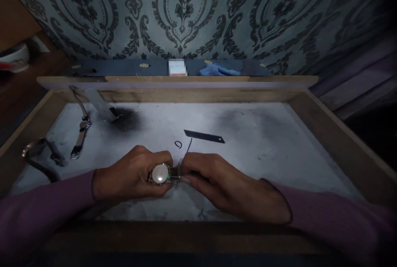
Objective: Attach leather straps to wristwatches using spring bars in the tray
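Note:
My left hand is closed around a wristwatch with a round, pale face and a gold-coloured rim. Between the watch and my right hand shows a short dark strap piece. The fingertips of my right hand pinch a thin metal piece against the watch's right side; most of it is hidden by the fingers. Just above that hand a thin dark strip sticks up. Beyond lie a small dark ring-shaped loop and a dark snap-off knife blade.
Everything rests in a shallow wooden tray with a pale lining. At its left are a watch with a strap, a curved dark band and a grey flat strip. Behind the rim lie a blue cloth and a small box.

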A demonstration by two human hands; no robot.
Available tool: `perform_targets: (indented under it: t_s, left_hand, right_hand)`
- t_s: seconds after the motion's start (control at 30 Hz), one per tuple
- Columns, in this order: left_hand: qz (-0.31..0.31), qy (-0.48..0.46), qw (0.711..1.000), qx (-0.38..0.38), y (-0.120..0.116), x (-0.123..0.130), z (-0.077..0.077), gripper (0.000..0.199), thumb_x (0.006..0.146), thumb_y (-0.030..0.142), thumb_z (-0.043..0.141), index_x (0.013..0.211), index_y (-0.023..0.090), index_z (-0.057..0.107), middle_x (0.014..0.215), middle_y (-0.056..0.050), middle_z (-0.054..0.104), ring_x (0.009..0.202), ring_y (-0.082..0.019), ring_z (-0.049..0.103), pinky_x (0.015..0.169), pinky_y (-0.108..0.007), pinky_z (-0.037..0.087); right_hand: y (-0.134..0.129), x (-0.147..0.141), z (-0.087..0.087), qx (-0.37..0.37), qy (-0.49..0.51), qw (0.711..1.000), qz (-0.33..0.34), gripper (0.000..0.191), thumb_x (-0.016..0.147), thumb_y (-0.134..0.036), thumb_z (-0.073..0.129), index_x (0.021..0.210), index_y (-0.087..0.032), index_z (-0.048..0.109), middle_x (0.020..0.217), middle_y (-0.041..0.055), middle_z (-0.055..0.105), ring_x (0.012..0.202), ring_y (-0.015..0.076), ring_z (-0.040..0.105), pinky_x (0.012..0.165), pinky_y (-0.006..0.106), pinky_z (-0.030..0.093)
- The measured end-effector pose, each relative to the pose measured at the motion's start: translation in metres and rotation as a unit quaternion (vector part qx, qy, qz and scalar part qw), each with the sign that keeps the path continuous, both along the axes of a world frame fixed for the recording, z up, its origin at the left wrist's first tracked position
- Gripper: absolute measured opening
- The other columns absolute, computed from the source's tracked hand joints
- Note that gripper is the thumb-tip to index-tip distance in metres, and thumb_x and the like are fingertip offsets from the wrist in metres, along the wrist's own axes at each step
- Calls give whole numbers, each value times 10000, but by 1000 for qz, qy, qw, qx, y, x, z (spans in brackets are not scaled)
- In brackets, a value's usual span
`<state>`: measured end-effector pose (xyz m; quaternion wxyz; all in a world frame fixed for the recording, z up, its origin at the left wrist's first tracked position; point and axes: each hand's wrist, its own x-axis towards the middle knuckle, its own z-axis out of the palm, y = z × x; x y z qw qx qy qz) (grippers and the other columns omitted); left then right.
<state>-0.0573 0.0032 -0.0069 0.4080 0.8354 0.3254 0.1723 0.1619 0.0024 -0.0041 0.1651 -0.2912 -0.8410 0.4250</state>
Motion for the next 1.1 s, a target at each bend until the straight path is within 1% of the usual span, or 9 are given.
perform_targets:
  t_s: [0.13,0.23,0.4,0.53,0.7,0.8,0.93,1.1]
  left_hand:
    - [-2,3,1000,-9,0,1,0,69,784,136,586,733,152,543,545,89,419,451,-50,381,444,-175,288]
    - [1,6,1000,-11,-1,2,1,80,784,134,579,718,150,537,544,86,418,448,-48,377,440,-173,287]
    - [1,-1,1000,-1,-1,4,3,111,779,118,565,686,155,517,531,92,381,441,-46,346,434,-173,272]
    - [-9,2,1000,1,0,4,3,99,784,124,566,702,160,523,538,92,395,445,-49,354,439,-176,278]
    - [-7,-8,1000,17,-1,4,4,120,769,96,551,677,165,515,525,95,377,438,-50,340,435,-179,274]
    - [-4,-2,1000,25,-2,4,4,114,774,97,547,681,162,532,520,90,394,435,-52,350,434,-180,276]
    - [-8,-2,1000,24,-1,5,4,97,787,103,548,703,152,551,522,85,409,437,-50,365,440,-178,280]
    - [-4,-2,1000,26,0,5,3,116,775,97,544,674,154,533,519,85,389,438,-51,348,435,-181,272]
  right_hand:
    - [1,0,0,-1,5,1000,3,110,914,-103,469,854,-150,548,826,31,602,709,131,531,647,258,437]
    - [1,0,0,9,5,1000,0,130,911,-101,473,806,-160,521,778,14,581,670,122,508,611,246,416]
    - [1,1,2,14,10,1000,8,137,918,-111,468,795,-162,501,761,8,562,657,116,492,597,239,396]
    - [1,0,3,15,7,1000,7,158,925,-126,460,777,-170,486,740,-2,548,640,114,480,590,240,390]
    - [2,0,5,17,1,1000,18,159,934,-133,459,781,-170,485,745,1,555,644,114,488,586,239,392]
    - [3,0,6,16,-3,1000,22,162,938,-138,461,780,-169,484,742,0,556,643,112,490,583,235,392]
    - [4,0,7,12,-5,999,30,164,943,-135,443,790,-169,489,754,7,559,656,117,491,593,239,395]
    - [4,-1,7,7,-3,999,38,167,948,-129,453,787,-161,482,761,6,546,667,111,488,604,236,387]
